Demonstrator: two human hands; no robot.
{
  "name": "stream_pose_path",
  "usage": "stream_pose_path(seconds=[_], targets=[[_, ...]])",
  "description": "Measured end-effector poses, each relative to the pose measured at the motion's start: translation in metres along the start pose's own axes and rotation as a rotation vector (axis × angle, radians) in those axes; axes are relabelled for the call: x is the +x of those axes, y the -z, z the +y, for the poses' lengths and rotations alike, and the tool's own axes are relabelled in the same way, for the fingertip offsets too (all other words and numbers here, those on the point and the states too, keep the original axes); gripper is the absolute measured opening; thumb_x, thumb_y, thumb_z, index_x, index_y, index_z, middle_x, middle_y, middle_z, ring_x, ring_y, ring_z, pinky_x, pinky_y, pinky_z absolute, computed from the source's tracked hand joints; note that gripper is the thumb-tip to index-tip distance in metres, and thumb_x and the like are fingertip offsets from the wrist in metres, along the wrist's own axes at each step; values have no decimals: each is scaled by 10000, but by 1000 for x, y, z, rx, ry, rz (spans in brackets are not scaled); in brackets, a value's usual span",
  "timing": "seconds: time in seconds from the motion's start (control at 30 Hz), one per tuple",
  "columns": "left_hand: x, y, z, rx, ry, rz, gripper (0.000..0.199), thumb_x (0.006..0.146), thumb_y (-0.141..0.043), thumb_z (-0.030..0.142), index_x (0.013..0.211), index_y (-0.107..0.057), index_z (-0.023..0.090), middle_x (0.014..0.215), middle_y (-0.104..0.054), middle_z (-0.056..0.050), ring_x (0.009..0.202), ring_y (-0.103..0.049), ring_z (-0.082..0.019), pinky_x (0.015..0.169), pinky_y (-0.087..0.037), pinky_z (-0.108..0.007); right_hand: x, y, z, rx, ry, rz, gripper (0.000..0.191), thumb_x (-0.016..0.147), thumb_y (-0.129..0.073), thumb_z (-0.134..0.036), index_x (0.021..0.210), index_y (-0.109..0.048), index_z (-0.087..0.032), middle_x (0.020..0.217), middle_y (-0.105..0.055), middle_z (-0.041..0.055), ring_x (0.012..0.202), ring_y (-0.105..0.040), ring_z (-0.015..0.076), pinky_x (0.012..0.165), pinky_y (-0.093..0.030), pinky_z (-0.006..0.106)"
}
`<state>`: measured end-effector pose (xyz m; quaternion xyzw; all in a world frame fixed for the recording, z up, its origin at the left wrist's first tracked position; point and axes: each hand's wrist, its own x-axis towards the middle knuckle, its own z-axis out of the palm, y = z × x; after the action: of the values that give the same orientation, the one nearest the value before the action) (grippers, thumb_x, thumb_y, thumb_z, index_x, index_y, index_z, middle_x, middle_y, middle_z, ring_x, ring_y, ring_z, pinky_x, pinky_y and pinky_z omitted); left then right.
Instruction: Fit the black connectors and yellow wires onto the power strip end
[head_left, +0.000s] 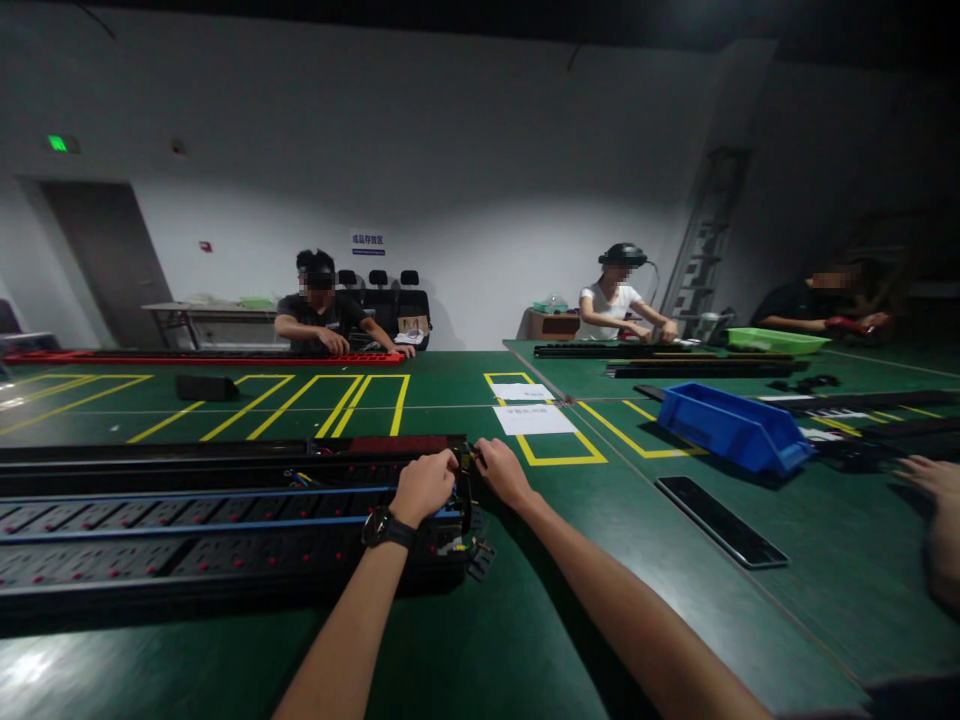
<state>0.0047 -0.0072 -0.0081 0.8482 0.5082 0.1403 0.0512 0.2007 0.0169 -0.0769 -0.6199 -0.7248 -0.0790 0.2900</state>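
Long black metal housings (97, 600) lie across the green table on the left, with rows of dark socket-like panels, small red dots and blue strips. My left hand (426, 487), a black watch at its wrist, rests over their right end with fingers curled. Facing it, my right hand (501, 470) pinches at the far corner of the same end. Between the fingertips is a small dark and yellowish part (466, 458), too small to name. A black connector (481, 558) with short wires hangs out of the near end. Coloured wires (301, 480) show farther left inside.
A blue bin (731, 428), a dark phone-like slab (721, 522) and white papers (534, 419) lie to the right. A black block (205, 387) stands at left. Co-workers sit across the table; another person's hand (930, 475) reaches in at far right. Yellow tape marks the tabletop.
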Motion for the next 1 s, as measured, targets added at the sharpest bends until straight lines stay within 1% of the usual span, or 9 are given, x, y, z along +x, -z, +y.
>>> stream_pose_path(seconds=[0.13,0.27,0.37,0.57,0.7,0.77,0.83,0.9,1.0], targets=[[0,0,0,-2,-6,7,290,931,-438,231,1097,-665,300,1093,-762,-35,1003,-715,-243,834,-519,-330,-1,-2,3,72,-42,-18,60,944,-559,-186,969,-614,-191,889,-645,62,861,-570,194,757,-373,262],[0,2,2,-3,-3,1,283,933,-445,227,1098,-664,299,1099,-762,-37,1007,-715,-249,836,-520,-338,-2,-5,10,152,-68,-23,149,941,-580,-226,1074,-639,-192,973,-682,81,912,-605,213,805,-403,278],[-1,3,4,0,9,-5,283,937,-448,226,1104,-665,298,1110,-760,-41,1012,-714,-242,846,-517,-328,-2,-7,12,168,-75,-27,187,950,-574,-252,1113,-643,-192,1000,-693,92,943,-617,225,830,-417,291],[-2,5,5,10,19,-17,299,923,-454,222,1110,-675,301,1096,-763,-46,1006,-716,-249,871,-517,-342,-6,-3,11,197,-82,-47,256,916,-595,-213,1167,-635,-179,1041,-704,111,985,-627,245,857,-435,308],[-2,5,5,12,22,-14,296,920,-454,227,1106,-674,295,1093,-763,-54,1001,-717,-255,860,-520,-345,-8,-3,12,223,-69,-47,317,897,-577,-164,1210,-630,-170,1083,-706,118,1033,-624,246,890,-437,313],[-2,4,5,12,23,-8,292,918,-455,223,1098,-673,294,1082,-764,-52,994,-718,-254,851,-521,-342,-9,-4,13,244,-76,-35,354,887,-577,-172,1239,-619,-179,1100,-705,113,1042,-626,242,896,-441,313],[-1,4,5,11,24,-6,290,917,-455,219,1091,-674,294,1073,-765,-46,988,-720,-253,843,-521,-339,-10,-6,14,289,-99,-15,406,866,-604,-209,1272,-599,-185,1092,-706,104,1014,-635,237,877,-456,313],[-1,3,4,8,21,-5,286,919,-456,222,1088,-675,294,1079,-765,-44,990,-720,-253,838,-521,-335,-12,-6,16,353,-143,28,467,837,-640,-271,1290,-580,-172,1044,-707,94,939,-646,230,828,-473,314],[-2,4,4,-1,14,-4,287,925,-454,229,1093,-677,294,1094,-763,-44,1002,-717,-253,838,-519,-333,-17,-3,18,439,-258,119,451,816,-634,-334,1225,-599,-147,899,-695,66,780,-635,204,735,-474,304]])
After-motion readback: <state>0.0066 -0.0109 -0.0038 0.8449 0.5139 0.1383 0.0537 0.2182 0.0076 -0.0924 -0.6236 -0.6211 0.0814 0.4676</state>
